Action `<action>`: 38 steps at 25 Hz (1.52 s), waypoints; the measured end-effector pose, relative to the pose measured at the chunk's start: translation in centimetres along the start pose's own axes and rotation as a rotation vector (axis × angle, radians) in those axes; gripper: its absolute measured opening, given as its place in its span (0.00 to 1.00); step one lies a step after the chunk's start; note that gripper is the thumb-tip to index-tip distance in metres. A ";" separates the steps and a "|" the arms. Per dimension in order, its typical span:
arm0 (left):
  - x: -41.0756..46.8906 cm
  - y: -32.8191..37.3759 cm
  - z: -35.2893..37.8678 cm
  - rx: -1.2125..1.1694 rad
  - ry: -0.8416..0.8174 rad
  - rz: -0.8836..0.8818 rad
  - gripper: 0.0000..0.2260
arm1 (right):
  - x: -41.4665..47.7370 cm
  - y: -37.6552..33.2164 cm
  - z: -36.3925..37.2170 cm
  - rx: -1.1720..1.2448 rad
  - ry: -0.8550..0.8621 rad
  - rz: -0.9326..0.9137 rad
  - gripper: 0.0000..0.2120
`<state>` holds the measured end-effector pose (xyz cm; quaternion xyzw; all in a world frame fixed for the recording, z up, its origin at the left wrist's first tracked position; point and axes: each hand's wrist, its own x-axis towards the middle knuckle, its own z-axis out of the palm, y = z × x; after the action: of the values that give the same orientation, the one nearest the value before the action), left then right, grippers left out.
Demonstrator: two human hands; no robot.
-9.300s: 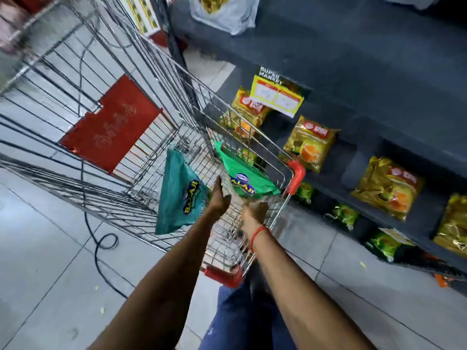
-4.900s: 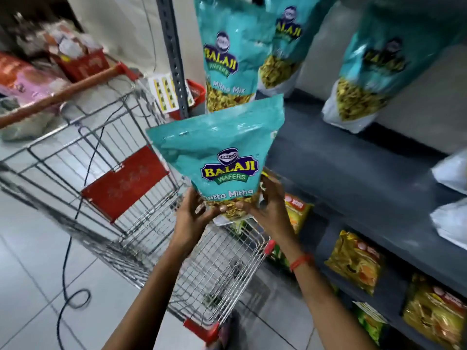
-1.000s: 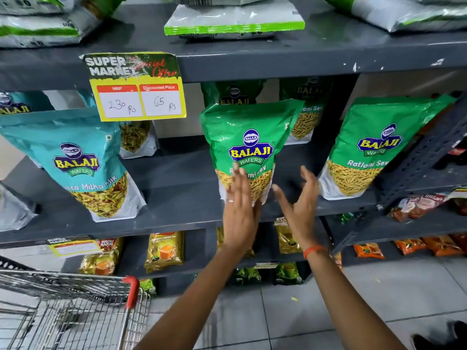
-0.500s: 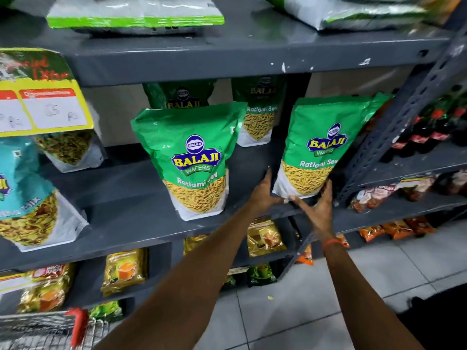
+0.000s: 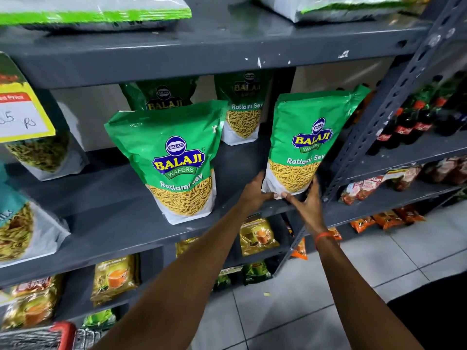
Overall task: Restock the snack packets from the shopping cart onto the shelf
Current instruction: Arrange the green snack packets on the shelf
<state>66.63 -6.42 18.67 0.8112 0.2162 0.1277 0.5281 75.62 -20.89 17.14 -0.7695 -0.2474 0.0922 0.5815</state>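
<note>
Basically both hands are working the base of the right green packet on the shelf. Left hand is cupping the packet's lower left corner, fingers wrapping behind the white bottom; right hand is coming under the lower right corner, thumb across the front edge, fingers pressing up the side. So both hands are clamping the packet's base, one per corner, not spread free.

Packet is standing upright, label facing out, leaning slightly away from the hands toward its top. Holding it low looks deliberate: I'd guess squaring the gusset flat on the shelf is what lets a stand-up pouch stay up by itself, and gripping low is keeping the label visible.

Just left of the left hand, a second green packet is standing free near the shelf's front edge, nobody touching it. Beyond the hands, two more packets are sitting in the back row, so the front pair is forming the facing row.

Right of the right hand the upright post is close, so the packet is going in the last slot before it.

Cart is only a corner, well below the left forearm; contents are hidden, so remaining stock can't be told.
</note>
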 end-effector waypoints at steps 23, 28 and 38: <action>-15.3 -7.4 -14.5 0.020 0.494 -0.200 0.29 | -6.3 -5.7 16.1 0.009 -0.461 -0.067 0.41; -15.4 -6.8 -14.4 -0.009 0.479 -0.200 0.36 | -6.7 -7.0 15.4 0.006 -0.510 -0.036 0.48; -24.5 -5.0 -20.2 0.308 0.979 0.156 0.32 | -18.5 -16.1 25.2 0.042 -0.118 -0.662 0.27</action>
<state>35.38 -0.38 22.88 0.7385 0.3929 0.4980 0.2286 44.45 -5.32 21.91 -0.6286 -0.5154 -0.0523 0.5801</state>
